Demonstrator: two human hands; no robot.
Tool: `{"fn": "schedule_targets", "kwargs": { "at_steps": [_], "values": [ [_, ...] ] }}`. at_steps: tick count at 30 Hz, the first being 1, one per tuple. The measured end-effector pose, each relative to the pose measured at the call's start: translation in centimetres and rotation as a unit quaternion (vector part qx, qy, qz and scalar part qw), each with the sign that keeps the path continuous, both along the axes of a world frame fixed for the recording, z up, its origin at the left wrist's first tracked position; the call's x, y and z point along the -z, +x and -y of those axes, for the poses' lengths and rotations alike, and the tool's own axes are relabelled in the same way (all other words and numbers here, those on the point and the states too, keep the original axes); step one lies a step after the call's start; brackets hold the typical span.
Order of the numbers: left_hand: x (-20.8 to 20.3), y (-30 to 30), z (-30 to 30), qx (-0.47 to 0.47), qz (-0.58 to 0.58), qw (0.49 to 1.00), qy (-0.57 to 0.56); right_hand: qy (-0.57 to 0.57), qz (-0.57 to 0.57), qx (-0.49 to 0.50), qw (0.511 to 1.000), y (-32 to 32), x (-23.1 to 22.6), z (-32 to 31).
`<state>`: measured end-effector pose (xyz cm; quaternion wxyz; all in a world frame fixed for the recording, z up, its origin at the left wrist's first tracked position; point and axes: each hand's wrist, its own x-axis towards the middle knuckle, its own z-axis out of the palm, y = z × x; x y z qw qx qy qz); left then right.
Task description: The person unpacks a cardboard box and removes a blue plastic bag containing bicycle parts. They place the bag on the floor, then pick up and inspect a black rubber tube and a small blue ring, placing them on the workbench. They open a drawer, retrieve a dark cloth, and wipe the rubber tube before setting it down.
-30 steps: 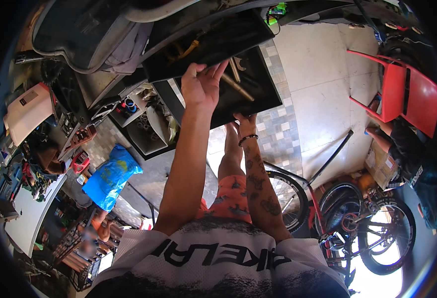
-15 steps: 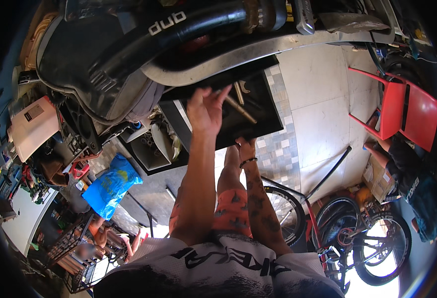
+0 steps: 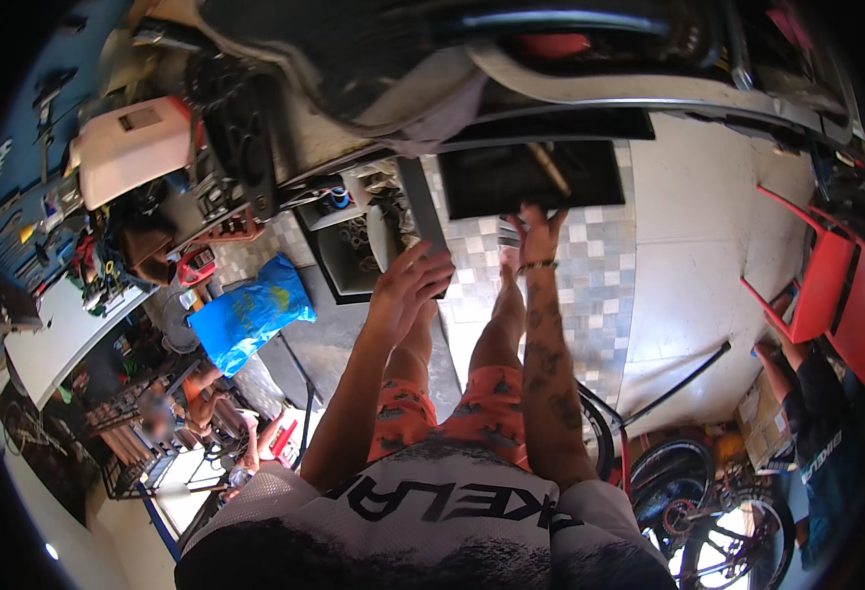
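Note:
My right hand [image 3: 539, 234] touches the front edge of a black drawer [image 3: 472, 202] with its fingers apart. A long metallic bar-shaped tool [image 3: 550, 169] lies inside, partly in shadow. To the left, my left hand [image 3: 411, 287] is by the front right corner of a second pulled-out drawer [image 3: 421, 202], fingers loosely stretched and nothing visible in them. That drawer holds grey bins [image 3: 330, 258] with small parts, too dim to name. Whether the left fingers touch its edge, I cannot tell.
A workbench with a metal edge [image 3: 600, 90] runs above the drawers. A blue plastic bag [image 3: 251, 313] stands at the left. At the right are a red chair [image 3: 821, 285], a person in dark clothes [image 3: 821, 433] and bicycle wheels [image 3: 668, 472]. Another person [image 3: 201, 393] sits lower left.
My left hand has moved from above the tool drawer down to the left drawer's corner. The tool drawer shows less of its inside, my right hand still at its front. The view has shifted.

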<state>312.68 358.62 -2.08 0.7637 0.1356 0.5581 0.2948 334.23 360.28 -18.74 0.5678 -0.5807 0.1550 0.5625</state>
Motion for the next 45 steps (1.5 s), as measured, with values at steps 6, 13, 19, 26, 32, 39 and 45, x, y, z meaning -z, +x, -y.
{"fn": "schedule_targets", "kwargs": {
  "at_steps": [6, 13, 19, 26, 32, 39, 45],
  "values": [
    [-1.9, -9.4, 7.2, -0.007, -0.149, 0.986, -0.071, 0.179, -0.072, -0.011, 0.981, 1.5, 3.9, -11.1],
    [-5.8, -17.8, 17.1, -0.014, -0.236, 0.959, -0.155, 0.052, 0.047, -0.368, 0.927, 1.1, 5.1, -2.4],
    [-7.7, -23.6, 26.3, -0.119, -0.283, 0.944, -0.119, 0.241, 0.265, -0.659, 0.661, -4.7, 4.2, 12.5],
    [-6.5, -31.0, 31.6, -0.220, -0.280, 0.929, -0.100, 0.334, 0.161, -0.703, 0.607, -27.4, -18.0, 7.1],
    [-2.2, -42.8, 36.0, -0.233, -0.253, 0.934, -0.096, 0.558, 0.475, -0.483, 0.479, -48.0, -36.5, -6.9],
    [-1.5, -57.8, 42.0, -0.307, -0.294, 0.897, -0.124, 0.316, 0.709, -0.529, 0.344, -57.9, -37.9, -16.1],
    [-5.7, -63.3, 27.1, -0.180, -0.425, 0.887, 0.004, 0.374, 0.664, -0.408, 0.503, -55.7, -35.0, -19.0]
  ]
}}
